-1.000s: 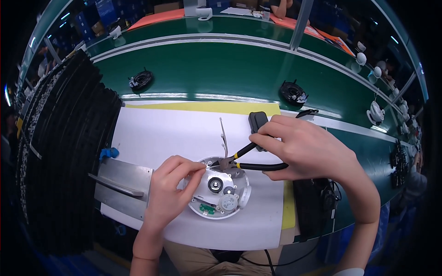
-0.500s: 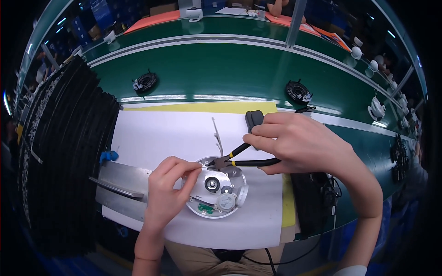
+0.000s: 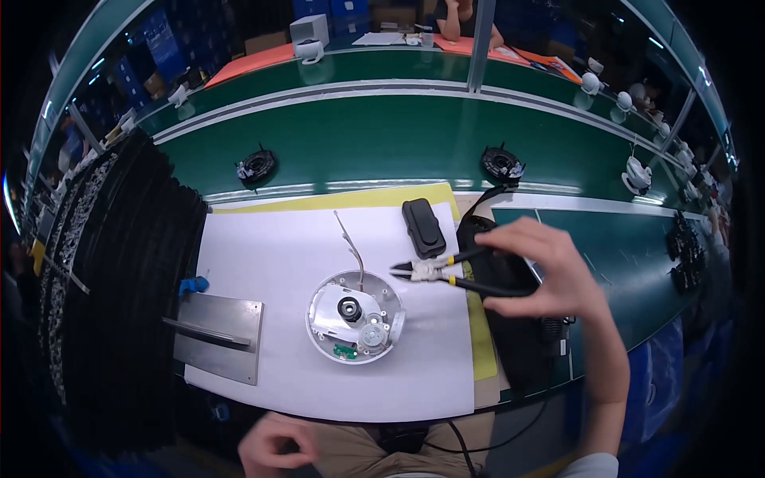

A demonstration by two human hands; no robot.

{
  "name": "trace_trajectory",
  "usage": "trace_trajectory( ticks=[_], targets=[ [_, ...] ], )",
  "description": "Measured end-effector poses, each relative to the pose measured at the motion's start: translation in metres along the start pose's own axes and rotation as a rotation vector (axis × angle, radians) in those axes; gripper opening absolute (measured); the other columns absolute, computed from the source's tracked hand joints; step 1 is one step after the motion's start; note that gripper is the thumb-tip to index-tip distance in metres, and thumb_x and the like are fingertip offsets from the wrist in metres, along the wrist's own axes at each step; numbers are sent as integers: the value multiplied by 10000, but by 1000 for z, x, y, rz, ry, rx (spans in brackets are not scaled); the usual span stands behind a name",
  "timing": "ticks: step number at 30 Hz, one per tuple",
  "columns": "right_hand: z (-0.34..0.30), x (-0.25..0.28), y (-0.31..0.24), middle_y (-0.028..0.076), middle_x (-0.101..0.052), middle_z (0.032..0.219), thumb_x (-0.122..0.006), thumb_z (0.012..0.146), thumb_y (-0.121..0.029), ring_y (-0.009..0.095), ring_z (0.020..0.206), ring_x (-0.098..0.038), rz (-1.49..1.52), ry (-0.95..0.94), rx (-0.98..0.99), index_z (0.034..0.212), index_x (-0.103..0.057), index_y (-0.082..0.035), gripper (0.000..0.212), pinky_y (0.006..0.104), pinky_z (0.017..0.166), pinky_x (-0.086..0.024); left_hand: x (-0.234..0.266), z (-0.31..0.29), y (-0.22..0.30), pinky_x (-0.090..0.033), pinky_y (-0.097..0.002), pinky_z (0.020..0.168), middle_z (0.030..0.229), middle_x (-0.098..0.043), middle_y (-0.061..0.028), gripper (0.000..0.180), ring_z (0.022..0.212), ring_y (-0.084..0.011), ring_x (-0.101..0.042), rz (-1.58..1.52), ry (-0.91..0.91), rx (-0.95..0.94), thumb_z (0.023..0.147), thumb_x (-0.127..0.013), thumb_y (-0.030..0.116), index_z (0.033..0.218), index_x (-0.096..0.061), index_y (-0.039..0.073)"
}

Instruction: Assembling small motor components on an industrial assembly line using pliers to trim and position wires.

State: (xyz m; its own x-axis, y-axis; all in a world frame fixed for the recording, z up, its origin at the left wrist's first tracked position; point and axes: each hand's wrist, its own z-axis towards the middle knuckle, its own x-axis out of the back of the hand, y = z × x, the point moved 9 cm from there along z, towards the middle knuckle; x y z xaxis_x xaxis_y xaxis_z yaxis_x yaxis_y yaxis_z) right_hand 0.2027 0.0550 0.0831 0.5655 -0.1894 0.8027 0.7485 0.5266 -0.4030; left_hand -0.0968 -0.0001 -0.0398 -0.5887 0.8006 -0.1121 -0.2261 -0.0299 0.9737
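Observation:
My right hand [image 3: 550, 271] grips a pair of side cutters [image 3: 430, 271] with black handles and yellow bands, the jaws parted, over the paper's right part. Left of the jaws, a round white housing [image 3: 318, 344] lies open side up on white paper. Inside are a silver plate with a black hub [image 3: 349, 309], a round silver motor [image 3: 372, 338] and a small green circuit board [image 3: 345, 351]. A thin grey cable [image 3: 354, 253] sticks out past the housing's far rim. My left hand [image 3: 275, 446], blurred, is at the lower edge near my lap, thumb and forefinger curled together; anything between them is hidden.
A black case [image 3: 424, 228] lies on the paper. At left are a metal plate with a handle [image 3: 219, 338], a small blue item [image 3: 194, 285] and a tall black stack [image 3: 119, 295]. Black round parts [image 3: 256, 166] sit on the green belt [image 3: 374, 135]. A person [image 3: 462, 24] is across.
My left hand has let go at the housing and dropped back toward my lap. The cutters have moved right, away from the housing, and their jaws have opened.

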Motion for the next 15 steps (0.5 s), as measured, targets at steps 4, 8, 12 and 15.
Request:
trace_trajectory(
  ticks=[4,8,12,15],
  targets=[
    [-46,-13,-19,117,-630,946,-800,579,-215,224,814,-609,140,64,-81,1073,-616,-9,566,313,753,-487,-40,-66,-182,-488,-230,748,858,-642,-68,147,802,-106,-609,-208,111,700,821,-646,92,895,-608,-29],
    [-72,-57,-30,125,-631,980,-796,609,-189,195,836,-612,311,139,-159,1106,-606,-6,563,296,777,-487,-12,-52,-276,-476,-230,631,791,-644,-40,235,651,-102,-586,580,218,621,885,-567,241,896,-626,15],
    [-77,-90,-36,119,-631,990,-786,625,-174,177,832,-609,365,219,-194,1120,-597,-2,557,283,778,-486,-11,-49,-306,-474,-222,638,789,-644,-38,265,650,-98,-583,437,96,720,893,-553,270,899,-629,16],
    [-87,-111,-20,121,-627,988,-771,631,-171,172,834,-611,435,255,-331,1117,-604,-22,535,278,786,-480,-14,-47,-326,-472,-216,643,788,-643,-36,288,650,-96,-580,291,20,818,900,-543,291,901,-631,18]
  ],
)
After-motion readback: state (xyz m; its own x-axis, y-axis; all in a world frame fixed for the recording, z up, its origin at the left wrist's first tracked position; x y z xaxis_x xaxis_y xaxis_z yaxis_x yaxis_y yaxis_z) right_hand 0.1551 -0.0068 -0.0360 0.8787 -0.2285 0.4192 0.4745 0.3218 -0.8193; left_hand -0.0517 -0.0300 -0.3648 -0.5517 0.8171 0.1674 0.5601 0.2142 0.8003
